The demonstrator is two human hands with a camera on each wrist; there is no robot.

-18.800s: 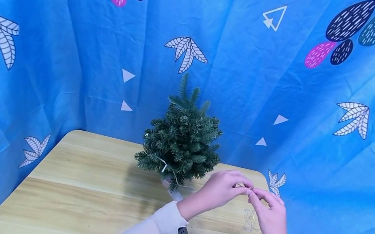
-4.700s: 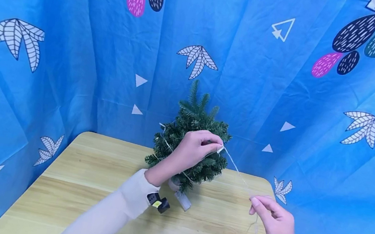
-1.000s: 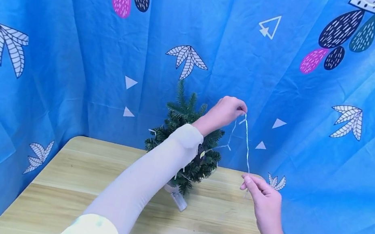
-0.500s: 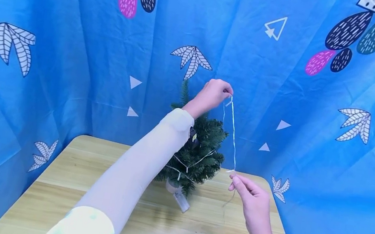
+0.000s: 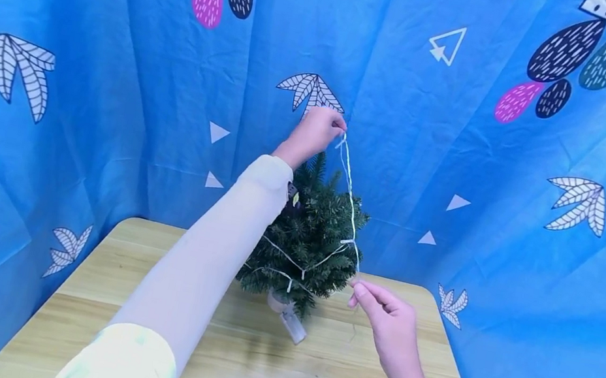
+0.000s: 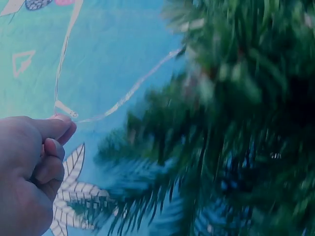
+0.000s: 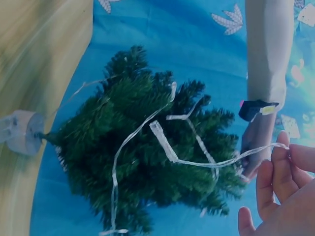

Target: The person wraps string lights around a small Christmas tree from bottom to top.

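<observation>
A small artificial Christmas tree (image 5: 322,218) stands on the table, strands of a string light (image 5: 352,190) draped across its front branches. My left hand (image 5: 315,131) is raised at the treetop and pinches the light wire between thumb and finger; the left wrist view shows a small bulb (image 6: 66,109) right at its fingertips. From there the wire slants down to my right hand (image 5: 391,322), which pinches it low on the tree's right side. In the right wrist view a clear bulb (image 7: 163,142) hangs on the wire just ahead of the right hand. My left forearm hides the tree's left side.
By the tree's round base (image 5: 278,301) lies a whitish rectangular box (image 5: 293,327). The wooden table (image 5: 370,365) has a back edge close to a blue patterned curtain (image 5: 400,99) that surrounds it on the sides too.
Over the last second my left hand has moved left and up, from right of the tree to its top, drawing the wire along. The right hand has shifted left. More strands cross the tree than earlier.
</observation>
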